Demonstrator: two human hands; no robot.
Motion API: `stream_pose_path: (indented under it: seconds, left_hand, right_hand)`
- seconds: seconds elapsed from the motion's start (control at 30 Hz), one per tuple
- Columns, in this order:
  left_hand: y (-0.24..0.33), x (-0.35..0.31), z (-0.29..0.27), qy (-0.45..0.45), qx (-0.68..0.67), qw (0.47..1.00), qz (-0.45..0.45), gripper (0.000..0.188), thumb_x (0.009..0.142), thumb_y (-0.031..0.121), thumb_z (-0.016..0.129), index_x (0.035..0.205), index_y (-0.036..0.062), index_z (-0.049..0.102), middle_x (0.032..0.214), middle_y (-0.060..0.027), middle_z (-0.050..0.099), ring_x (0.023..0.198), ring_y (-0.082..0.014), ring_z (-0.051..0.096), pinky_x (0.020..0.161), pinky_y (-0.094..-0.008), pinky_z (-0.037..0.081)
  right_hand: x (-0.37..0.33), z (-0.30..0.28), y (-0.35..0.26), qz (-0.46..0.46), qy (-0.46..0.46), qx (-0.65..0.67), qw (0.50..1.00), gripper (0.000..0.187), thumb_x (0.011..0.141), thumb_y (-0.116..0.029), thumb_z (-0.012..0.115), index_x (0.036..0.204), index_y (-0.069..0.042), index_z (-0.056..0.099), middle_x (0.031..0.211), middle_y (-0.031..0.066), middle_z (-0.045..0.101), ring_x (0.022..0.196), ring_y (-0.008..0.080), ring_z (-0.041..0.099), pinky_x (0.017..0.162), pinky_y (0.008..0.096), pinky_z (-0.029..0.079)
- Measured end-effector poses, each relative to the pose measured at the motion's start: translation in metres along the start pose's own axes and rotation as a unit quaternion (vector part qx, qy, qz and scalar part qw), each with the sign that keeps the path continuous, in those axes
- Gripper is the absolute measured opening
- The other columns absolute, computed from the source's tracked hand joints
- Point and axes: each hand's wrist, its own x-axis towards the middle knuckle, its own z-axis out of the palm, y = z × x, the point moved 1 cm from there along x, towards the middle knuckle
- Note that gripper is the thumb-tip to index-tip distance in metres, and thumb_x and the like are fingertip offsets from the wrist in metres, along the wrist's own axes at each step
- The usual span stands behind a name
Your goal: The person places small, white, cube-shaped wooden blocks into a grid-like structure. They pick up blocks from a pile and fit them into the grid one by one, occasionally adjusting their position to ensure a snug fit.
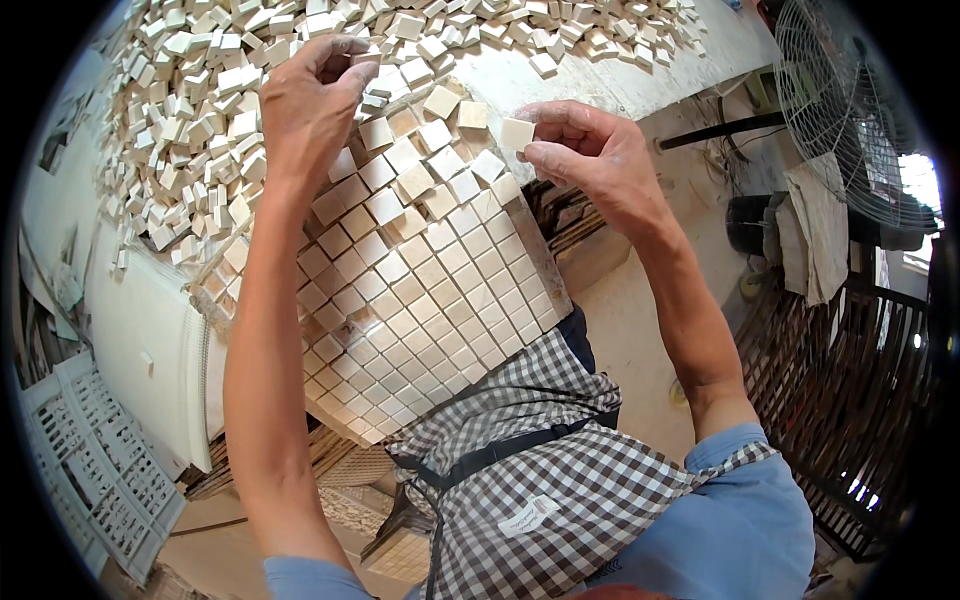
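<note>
My right hand pinches a small square cream tile between thumb and fingers, just off the right edge of the tile grid. At the upper left, my left hand has its thumb and forefinger curled close together by the heap; what lies between them, if anything, blends with the tiles behind. Under and between my arms is a slanting board covered by a grid of square cream and beige tiles. Its near rows sit straight and even. Toward the far end several tiles lie tilted or out of line.
A big heap of loose tiles spreads over the white table at the far left and back. A wire fan stands at the right, above a dark slatted rack. A white plastic crate is at the lower left.
</note>
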Motion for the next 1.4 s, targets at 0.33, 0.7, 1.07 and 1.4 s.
stream_pose_path:
  seconds: [0.33, 0.7, 1.07, 1.4]
  left_hand:
    - [0.026, -0.098, -0.015, -0.027, -0.252, 0.951, -0.179, 0.023, 0.097, 0.012, 0.077, 0.118, 0.0018, 0.076, 0.093, -0.0013, 0.073, 0.076, -0.0073, 0.064, 0.067, -0.0224, 0.05]
    - [0.042, -0.13, -0.01, -0.035, -0.376, 0.894, -0.241, 0.027, 0.102, 0.007, 0.071, 0.126, -0.0053, 0.069, 0.096, -0.0069, 0.072, 0.077, -0.0126, 0.067, 0.067, -0.0249, 0.052]
    - [0.046, -0.141, -0.002, -0.048, -0.382, 0.889, -0.248, 0.02, 0.101, 0.005, 0.071, 0.119, -0.003, 0.072, 0.087, -0.0037, 0.07, 0.074, -0.0104, 0.066, 0.066, -0.0242, 0.052]
    - [0.044, -0.147, 0.002, -0.05, -0.384, 0.886, -0.256, 0.022, 0.1, 0.006, 0.073, 0.12, -0.0029, 0.072, 0.089, -0.0029, 0.069, 0.075, -0.0109, 0.064, 0.064, -0.0247, 0.051]
  right_hand:
    - [-0.012, 0.011, 0.013, -0.011, -0.01, -0.039, 0.999, 0.035, 0.096, -0.01, 0.074, 0.13, -0.001, 0.072, 0.1, 0.0033, 0.076, 0.088, 0.0083, 0.068, 0.08, 0.0261, 0.056]
    - [0.018, -0.026, 0.036, 0.002, 0.128, -0.282, 0.951, 0.037, 0.092, -0.019, 0.074, 0.125, -0.003, 0.076, 0.092, 0.0132, 0.079, 0.086, 0.0207, 0.075, 0.083, 0.0342, 0.058]
    - [0.081, -0.044, 0.051, -0.107, 0.24, -0.497, 0.827, 0.039, 0.088, -0.035, 0.075, 0.107, -0.001, 0.079, 0.103, 0.0186, 0.073, 0.092, 0.0384, 0.072, 0.083, 0.0463, 0.056]
    - [0.069, -0.032, 0.051, -0.252, 0.16, -0.331, 0.895, 0.016, 0.087, 0.006, 0.065, 0.099, -0.003, 0.066, 0.098, 0.0131, 0.067, 0.086, 0.0302, 0.07, 0.081, 0.0396, 0.056]
